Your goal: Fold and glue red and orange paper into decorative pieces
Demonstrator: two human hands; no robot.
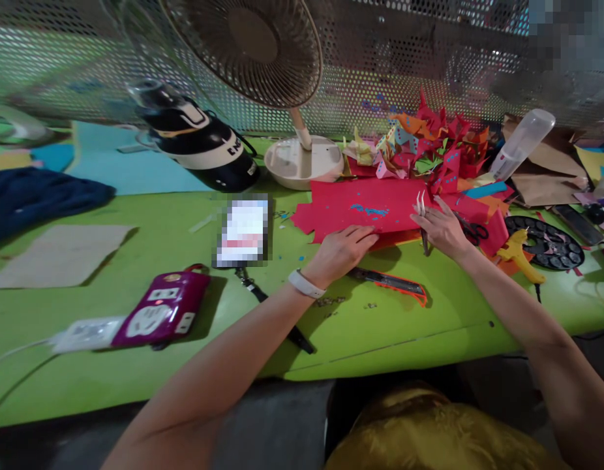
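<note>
A red sheet of paper (338,205) with small blue bits (369,210) scattered on it lies in front of me, with an orange edge showing beneath. My left hand (344,247), wearing a pale wristband, grips its near edge, fingers close together and bent over it; the thumb is hidden. At the sheet's right side my right hand (443,225) holds a pair of tweezers (421,207), curved silver tips pointing away from me. Scissors (473,230) lie just beyond that hand. Between my arms rests an orange-edged utility knife (392,284).
Behind the sheet stand a fan (302,156), a black bottle (204,147) and a pile of folded coloured paper (429,147). To the right are a yellow glue gun (518,254) and a black round tray (559,254). A phone (243,228) and purple power strip (162,307) lie left.
</note>
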